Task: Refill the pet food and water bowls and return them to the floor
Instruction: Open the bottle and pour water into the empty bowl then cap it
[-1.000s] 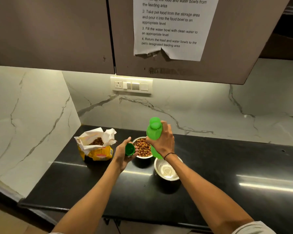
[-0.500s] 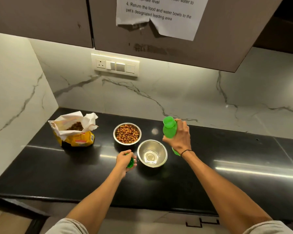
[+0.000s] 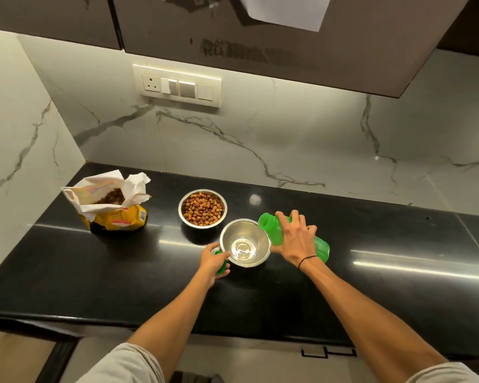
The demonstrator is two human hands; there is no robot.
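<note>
Tipped since the earlier frame: green bottle (image 3: 320, 246), mouth now over water bowl (image 3: 245, 241) rim, right hand (image 3: 293, 239) fingers wrapped round it. Left hand (image 3: 213, 261) pinches green cap (image 3: 221, 265) beside that bowl. Food bowl (image 3: 202, 208) mid-counter; kibble bag (image 3: 114, 205) near left edge.

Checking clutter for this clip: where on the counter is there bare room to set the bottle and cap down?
Bare black counter runs right of the green bottle to the far edge, and along the front edge before both arms. A smaller patch lies between the food bag and the kibble bowl. It is crowded around the water bowl, flanked by the left hand and right hand.
</note>
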